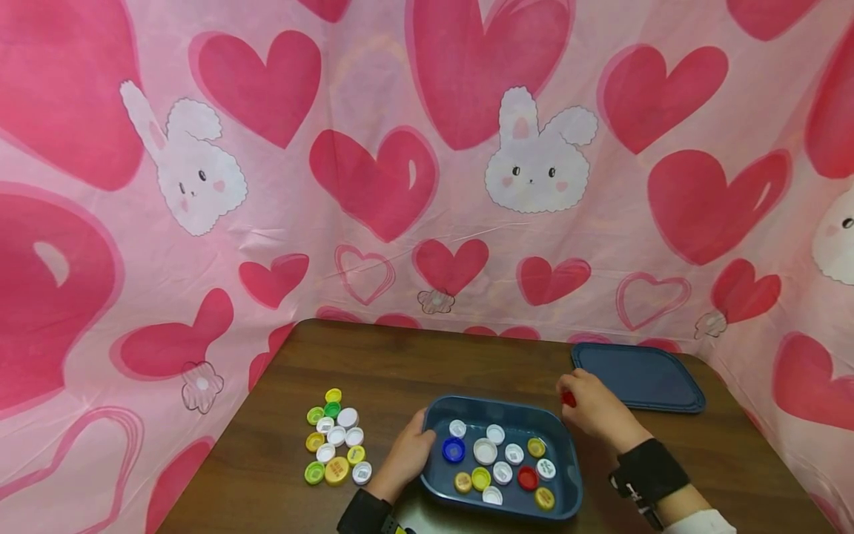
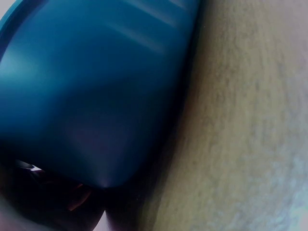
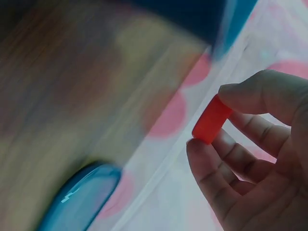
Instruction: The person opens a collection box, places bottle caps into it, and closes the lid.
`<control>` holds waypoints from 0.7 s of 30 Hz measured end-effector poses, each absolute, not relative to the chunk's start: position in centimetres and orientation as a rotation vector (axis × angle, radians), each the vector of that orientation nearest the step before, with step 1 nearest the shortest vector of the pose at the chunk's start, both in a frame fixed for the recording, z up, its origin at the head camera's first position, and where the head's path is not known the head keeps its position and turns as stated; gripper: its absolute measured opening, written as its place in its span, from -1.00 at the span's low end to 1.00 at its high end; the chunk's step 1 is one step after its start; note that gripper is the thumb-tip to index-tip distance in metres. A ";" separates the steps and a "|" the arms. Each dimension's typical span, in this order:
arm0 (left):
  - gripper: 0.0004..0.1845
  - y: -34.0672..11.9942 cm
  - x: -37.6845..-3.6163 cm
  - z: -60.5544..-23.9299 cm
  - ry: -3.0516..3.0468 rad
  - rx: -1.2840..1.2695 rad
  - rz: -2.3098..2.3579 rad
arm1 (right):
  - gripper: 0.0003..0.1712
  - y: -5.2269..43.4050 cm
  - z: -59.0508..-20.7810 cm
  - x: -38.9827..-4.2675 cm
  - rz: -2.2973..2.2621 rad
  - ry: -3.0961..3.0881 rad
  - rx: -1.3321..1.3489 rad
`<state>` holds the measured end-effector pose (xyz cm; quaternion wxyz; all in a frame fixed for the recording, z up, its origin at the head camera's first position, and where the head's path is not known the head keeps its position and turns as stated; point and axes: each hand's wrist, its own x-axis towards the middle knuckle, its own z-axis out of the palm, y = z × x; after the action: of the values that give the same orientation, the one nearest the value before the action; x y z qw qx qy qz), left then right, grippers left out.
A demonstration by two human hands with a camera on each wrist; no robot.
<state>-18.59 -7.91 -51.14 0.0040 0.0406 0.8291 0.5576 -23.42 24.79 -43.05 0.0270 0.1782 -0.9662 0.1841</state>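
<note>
With my right hand [image 1: 592, 406] I pinch a red cap [image 3: 211, 120] near the far right corner of the blue tray [image 1: 534, 424]; my left hand [image 1: 408, 456] grips its left side, and other caps [image 1: 485, 451] lie inside.

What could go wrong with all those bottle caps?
The right hand pinches the small red cap only with its fingertips, so it might slip and roll away. The left hand grips one end of the blue box; if it tips, the loose caps inside could slide. And that arm might bump the caps on the table beside it.
</note>
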 end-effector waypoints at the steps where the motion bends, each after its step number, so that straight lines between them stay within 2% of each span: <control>1: -0.46 -7.9 -18.6 -51.1 2.595 0.122 1.748 | -0.77 24.0 -42.8 -23.2 0.569 -2.986 0.572; 8: -0.47 -8.0 -18.6 -51.2 2.593 0.126 1.764 | -0.76 19.0 -42.1 -22.2 0.467 -2.980 0.733; 16: -0.47 -8.0 -18.5 -51.3 2.597 0.116 1.754 | -0.78 14.2 -41.7 -21.0 0.526 -2.917 1.250; 21: -0.48 -8.1 -18.6 -51.2 2.590 0.125 1.736 | -0.80 11.4 -41.9 -20.1 0.473 -2.870 1.449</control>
<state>-18.56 -8.09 -51.23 0.0104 0.0400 0.8300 0.5562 -20.07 11.43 -41.92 -0.0540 0.4453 -0.8819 0.1453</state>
